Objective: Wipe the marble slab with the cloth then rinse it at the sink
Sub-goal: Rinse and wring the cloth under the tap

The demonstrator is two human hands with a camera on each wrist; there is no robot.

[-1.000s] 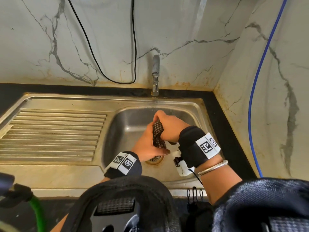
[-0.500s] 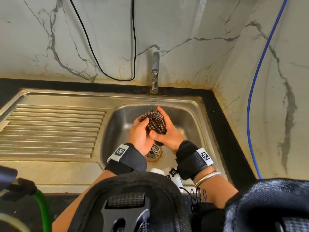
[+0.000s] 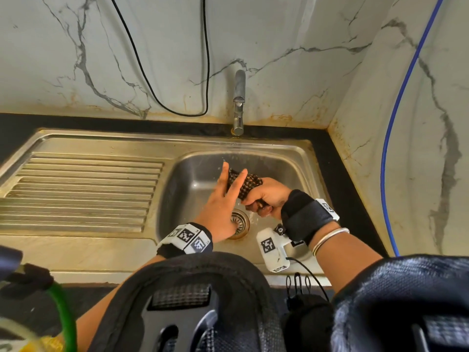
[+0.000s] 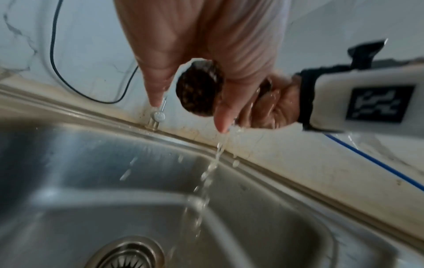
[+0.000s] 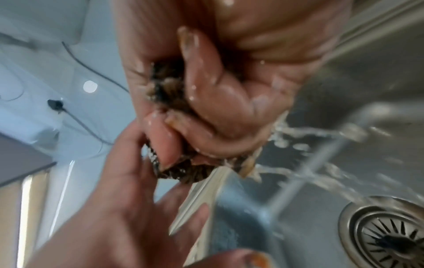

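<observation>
Since a sec ago, left hand (image 3: 220, 199) let go, fingers straight; right hand (image 3: 266, 196) squeezed cloth (image 3: 245, 182) over sink (image 3: 182, 189), water running toward drain (image 3: 239, 222) at 6 o'clock. Rinse nearly done.

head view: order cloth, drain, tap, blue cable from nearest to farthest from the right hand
1. cloth, gripped in the right hand.
2. drain, just below-left in the sink basin.
3. tap, behind at the wall.
4. blue cable, far right on the side wall.
</observation>
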